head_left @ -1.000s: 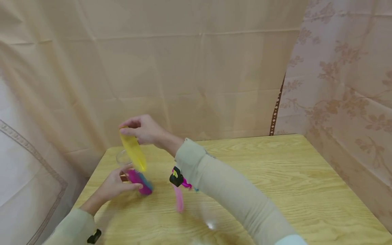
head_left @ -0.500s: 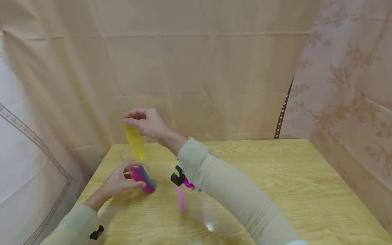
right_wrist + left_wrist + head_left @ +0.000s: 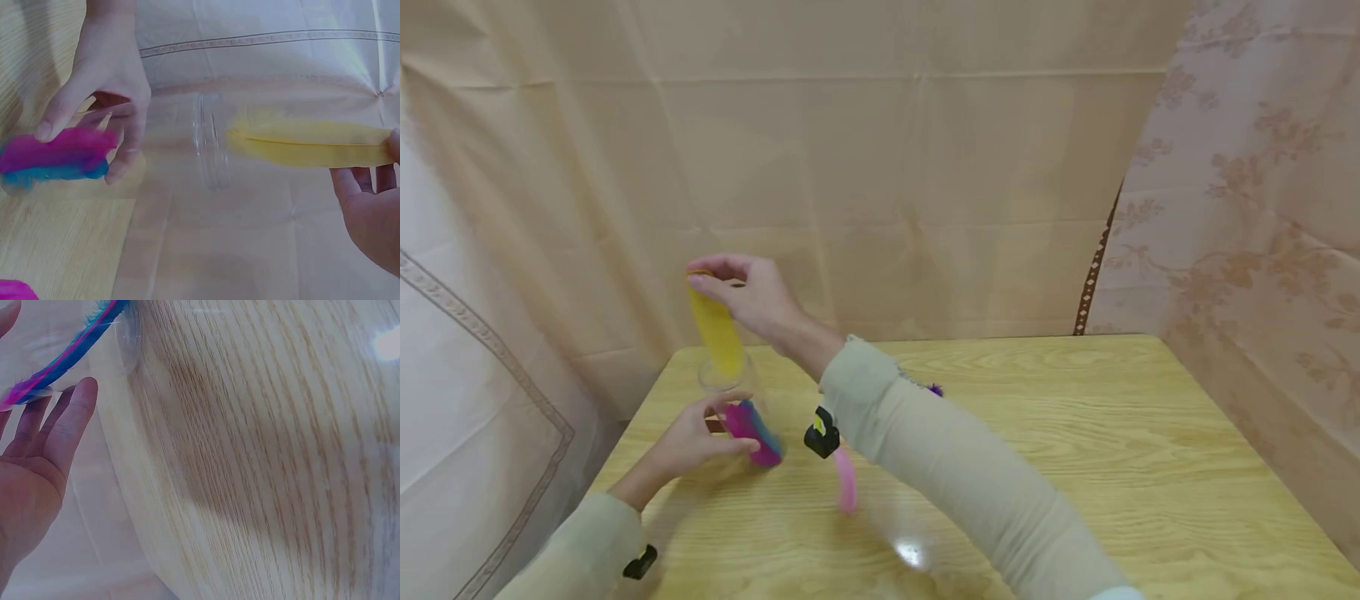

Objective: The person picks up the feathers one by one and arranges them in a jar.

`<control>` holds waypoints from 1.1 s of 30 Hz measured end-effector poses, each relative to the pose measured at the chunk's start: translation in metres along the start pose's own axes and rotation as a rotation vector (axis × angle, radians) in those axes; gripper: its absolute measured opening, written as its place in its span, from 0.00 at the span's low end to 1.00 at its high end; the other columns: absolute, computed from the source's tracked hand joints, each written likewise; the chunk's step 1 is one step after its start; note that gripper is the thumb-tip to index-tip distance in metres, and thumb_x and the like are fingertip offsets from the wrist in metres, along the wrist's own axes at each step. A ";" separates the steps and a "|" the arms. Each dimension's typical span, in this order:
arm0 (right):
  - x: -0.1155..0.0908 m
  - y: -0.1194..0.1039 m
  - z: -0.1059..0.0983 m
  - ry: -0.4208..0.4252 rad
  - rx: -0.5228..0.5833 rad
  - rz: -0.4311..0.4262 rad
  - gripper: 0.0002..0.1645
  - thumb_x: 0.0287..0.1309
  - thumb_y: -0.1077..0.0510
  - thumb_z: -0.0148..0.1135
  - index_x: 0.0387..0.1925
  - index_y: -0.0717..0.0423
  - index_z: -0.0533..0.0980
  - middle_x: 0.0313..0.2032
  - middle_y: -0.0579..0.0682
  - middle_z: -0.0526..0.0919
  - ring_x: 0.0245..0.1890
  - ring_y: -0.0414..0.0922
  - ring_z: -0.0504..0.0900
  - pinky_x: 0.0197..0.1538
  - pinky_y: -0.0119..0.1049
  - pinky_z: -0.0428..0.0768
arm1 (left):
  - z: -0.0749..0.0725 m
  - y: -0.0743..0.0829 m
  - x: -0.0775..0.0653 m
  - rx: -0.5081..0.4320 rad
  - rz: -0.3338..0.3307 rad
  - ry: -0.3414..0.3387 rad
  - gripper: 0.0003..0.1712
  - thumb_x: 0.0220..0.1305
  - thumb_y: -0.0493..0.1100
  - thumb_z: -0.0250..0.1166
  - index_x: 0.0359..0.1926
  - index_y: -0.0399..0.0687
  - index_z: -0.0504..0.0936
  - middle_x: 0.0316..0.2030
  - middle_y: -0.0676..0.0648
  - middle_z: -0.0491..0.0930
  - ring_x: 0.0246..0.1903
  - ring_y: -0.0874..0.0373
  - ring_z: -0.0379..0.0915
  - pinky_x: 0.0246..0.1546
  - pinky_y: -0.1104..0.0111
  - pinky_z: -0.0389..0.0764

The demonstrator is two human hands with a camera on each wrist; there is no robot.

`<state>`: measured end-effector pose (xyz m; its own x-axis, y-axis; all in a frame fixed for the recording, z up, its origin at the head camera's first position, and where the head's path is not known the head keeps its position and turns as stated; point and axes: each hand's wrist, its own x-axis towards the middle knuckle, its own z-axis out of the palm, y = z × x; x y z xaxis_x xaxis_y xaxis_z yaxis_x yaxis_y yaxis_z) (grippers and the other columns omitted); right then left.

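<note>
A clear jar (image 3: 172,156) stands tilted at the left of the table, with a magenta feather (image 3: 65,150) and a blue feather (image 3: 65,175) inside near its base. My left hand (image 3: 685,446) grips the jar's side, thumb in front and fingers behind. Above the jar's mouth hangs a yellow feather (image 3: 718,333), pinched at its upper end between thumb and fingers of my right hand (image 3: 760,296). In the right wrist view the feather's lower tip is at the jar's rim. Whether it has crossed the rim is hard to tell through the clear wall.
On the wood-grain table (image 3: 1075,467) a light pink feather (image 3: 847,483) lies right of the jar. A bit of purple fluff (image 3: 936,389) shows behind my right sleeve, which hides part of the table. Beige curtains (image 3: 865,167) rise behind.
The right hand has risen slightly with the yellow feather, which now hangs more upright with its lower tip at the jar's mouth. The left hand keeps its hold on the jar.
</note>
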<state>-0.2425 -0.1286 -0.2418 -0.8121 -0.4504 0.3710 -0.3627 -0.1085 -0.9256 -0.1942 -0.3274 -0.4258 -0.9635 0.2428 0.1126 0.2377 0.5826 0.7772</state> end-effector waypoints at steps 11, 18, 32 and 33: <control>0.000 0.003 0.008 -0.035 -0.080 0.045 0.10 0.65 0.56 0.69 0.46 0.52 0.86 0.37 0.37 0.85 0.39 0.35 0.81 0.42 0.25 0.80 | -0.003 0.003 -0.002 0.009 -0.010 0.004 0.40 0.56 0.47 0.79 0.67 0.41 0.73 0.57 0.40 0.78 0.52 0.48 0.78 0.50 0.69 0.80; -0.004 0.014 0.007 -0.099 -0.137 0.045 0.11 0.65 0.56 0.69 0.48 0.53 0.86 0.38 0.38 0.85 0.39 0.35 0.81 0.41 0.25 0.80 | -0.001 0.005 -0.002 0.008 -0.022 0.002 0.40 0.57 0.46 0.79 0.67 0.41 0.72 0.48 0.43 0.80 0.48 0.50 0.79 0.51 0.60 0.81; -0.009 0.020 0.009 -0.138 -0.104 0.123 0.12 0.65 0.56 0.68 0.48 0.55 0.86 0.37 0.40 0.84 0.38 0.35 0.81 0.39 0.28 0.83 | -0.001 0.002 -0.006 -0.066 -0.037 0.001 0.33 0.55 0.45 0.80 0.58 0.40 0.75 0.48 0.43 0.80 0.47 0.49 0.79 0.51 0.56 0.82; -0.009 0.020 0.008 -0.142 -0.105 0.125 0.12 0.65 0.56 0.68 0.48 0.55 0.85 0.37 0.40 0.84 0.38 0.35 0.81 0.39 0.28 0.83 | -0.001 0.002 -0.006 -0.067 -0.039 0.001 0.33 0.55 0.45 0.80 0.58 0.40 0.76 0.48 0.43 0.80 0.47 0.49 0.79 0.51 0.57 0.82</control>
<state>-0.2384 -0.1341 -0.2646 -0.7841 -0.5755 0.2325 -0.3146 0.0455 -0.9481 -0.1875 -0.3282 -0.4242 -0.9719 0.2203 0.0825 0.1916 0.5379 0.8209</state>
